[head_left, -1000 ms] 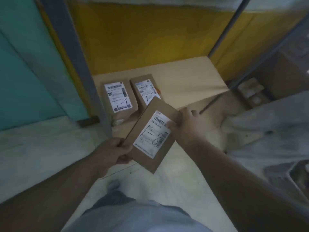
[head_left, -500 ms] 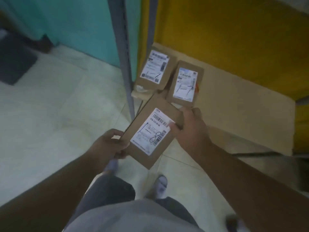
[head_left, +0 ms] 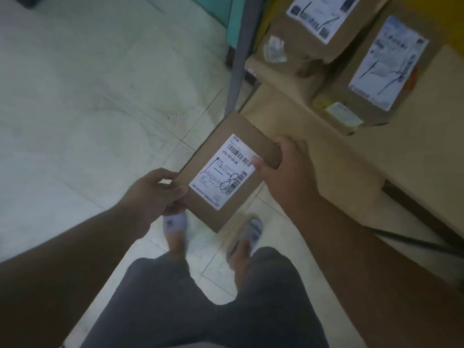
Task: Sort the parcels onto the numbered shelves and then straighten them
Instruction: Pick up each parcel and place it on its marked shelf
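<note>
I hold a flat brown cardboard parcel (head_left: 221, 172) between both hands, over the floor in front of the low shelf. Its white label faces up with "1—8" handwritten on it. My left hand (head_left: 153, 194) grips its lower left edge, thumb on top. My right hand (head_left: 283, 169) grips its right edge, thumb on the label. Two more brown parcels rest on the bottom shelf board (head_left: 389, 156): one at the top (head_left: 308, 43), one to its right (head_left: 371, 81), each with a white label.
A grey shelf post (head_left: 241, 54) stands just above the held parcel, at the shelf's left corner. Teal wall panel (head_left: 233, 18) sits behind it. Pale tiled floor (head_left: 88, 101) spreads to the left. My legs and sandalled feet (head_left: 175, 224) are below the parcel.
The view has swung down and to the left, bringing the shelf parcels much closer at upper right. The parcel stays gripped in both hands the same way.
</note>
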Demonstrator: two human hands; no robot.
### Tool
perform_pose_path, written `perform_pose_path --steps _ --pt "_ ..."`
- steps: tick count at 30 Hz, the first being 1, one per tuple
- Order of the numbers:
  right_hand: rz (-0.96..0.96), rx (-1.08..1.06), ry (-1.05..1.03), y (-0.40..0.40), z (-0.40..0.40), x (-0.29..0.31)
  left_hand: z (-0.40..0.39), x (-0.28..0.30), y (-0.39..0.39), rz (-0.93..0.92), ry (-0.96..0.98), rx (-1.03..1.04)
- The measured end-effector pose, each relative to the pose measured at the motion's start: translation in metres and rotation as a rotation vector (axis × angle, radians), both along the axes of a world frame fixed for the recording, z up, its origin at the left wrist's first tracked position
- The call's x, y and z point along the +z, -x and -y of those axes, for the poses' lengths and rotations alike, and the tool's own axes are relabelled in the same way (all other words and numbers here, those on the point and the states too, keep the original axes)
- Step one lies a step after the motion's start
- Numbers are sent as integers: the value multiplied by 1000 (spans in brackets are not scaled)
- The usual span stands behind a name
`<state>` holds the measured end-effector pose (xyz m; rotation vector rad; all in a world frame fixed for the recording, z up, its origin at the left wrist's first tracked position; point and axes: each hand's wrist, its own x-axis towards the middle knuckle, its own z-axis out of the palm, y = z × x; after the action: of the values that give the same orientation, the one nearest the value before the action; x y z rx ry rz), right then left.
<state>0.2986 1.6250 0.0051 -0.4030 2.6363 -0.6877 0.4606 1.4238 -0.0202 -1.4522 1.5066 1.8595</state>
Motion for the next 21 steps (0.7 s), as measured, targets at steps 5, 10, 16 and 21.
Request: perform_pose_path --steps 5,10,16,21 --pt "83 2 -26 14 -3 -95 -22 -81 3 81 13 75" --pt "126 28 -113 50 -29 -192 -62 -169 27 101 -33 147" --pt "402 -98 -101 90 -66 -278 -101 -254 65 63 -73 121" --pt "356 -137 -28 122 -59 -333 -95 -323 100 30 -6 127"
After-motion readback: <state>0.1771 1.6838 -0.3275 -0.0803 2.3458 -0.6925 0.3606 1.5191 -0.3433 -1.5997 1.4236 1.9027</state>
